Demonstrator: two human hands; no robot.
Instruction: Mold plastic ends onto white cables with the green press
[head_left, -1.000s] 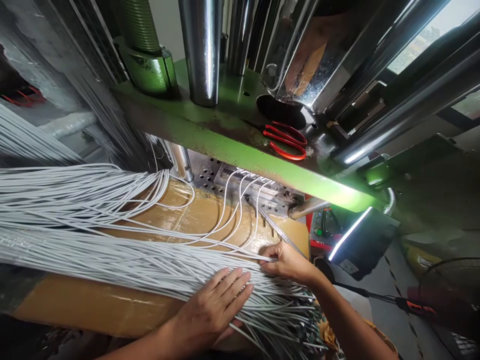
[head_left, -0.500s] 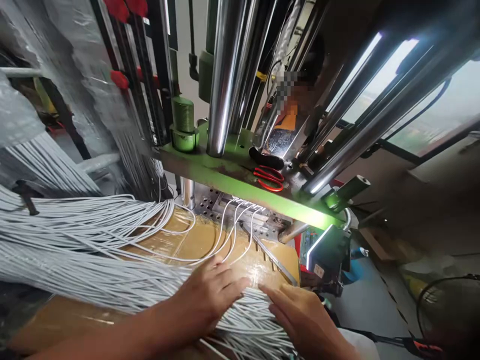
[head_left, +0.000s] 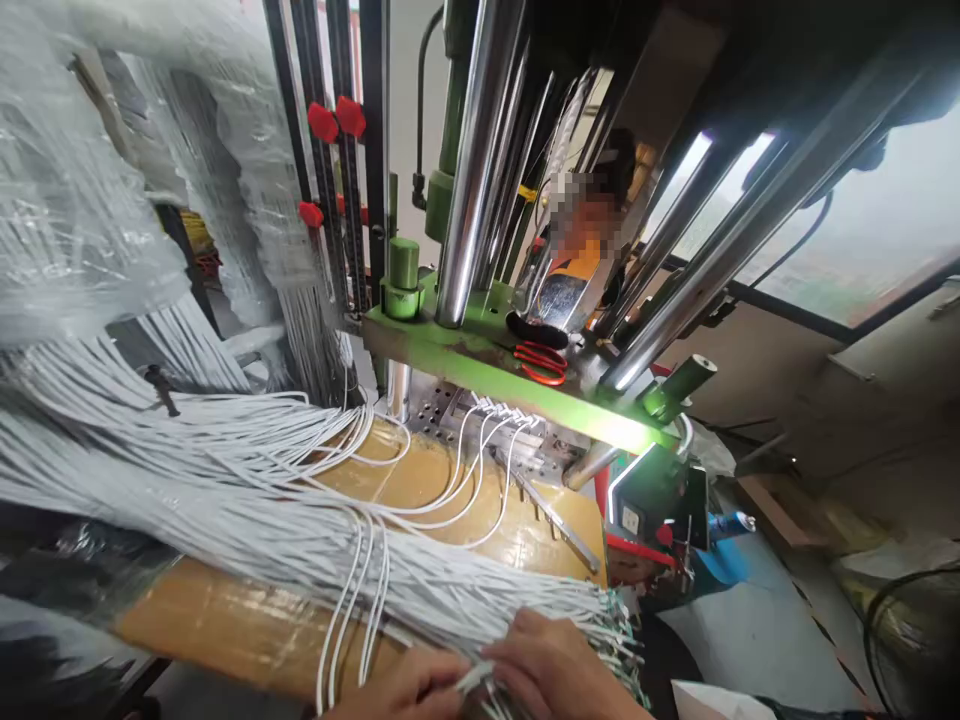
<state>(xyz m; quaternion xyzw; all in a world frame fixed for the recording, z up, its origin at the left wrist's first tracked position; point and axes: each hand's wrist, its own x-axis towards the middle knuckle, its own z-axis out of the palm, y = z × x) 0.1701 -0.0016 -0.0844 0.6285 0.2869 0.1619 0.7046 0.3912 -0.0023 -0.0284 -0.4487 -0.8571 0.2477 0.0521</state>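
Observation:
A thick bundle of white cables (head_left: 247,510) stretches across the cardboard-covered table, its ends fanned out at the lower right. At the bottom edge, my left hand (head_left: 420,685) is closed around a few white cables (head_left: 476,680). Fingers bent, my right hand (head_left: 551,660) grips the same cables just beside it. Several cables loop down over the bundle toward my left hand. Exactly how many I hold is hidden by my fingers. Beyond, separate white cables run into the metal mold (head_left: 517,430) under the green press plate (head_left: 495,360).
On the press plate lie red-handled scissors (head_left: 541,362). A metal bar with pins (head_left: 559,525) rests on the cardboard (head_left: 442,490). Steel columns (head_left: 480,170) rise from the press. A dark control box (head_left: 645,510) stands at right. A person (head_left: 585,240) is behind the press.
Both hands have come down and closer to me, from over the bundle to the bottom edge, closing on a few cables. Those cables now loop across the bundle. The view has shifted left.

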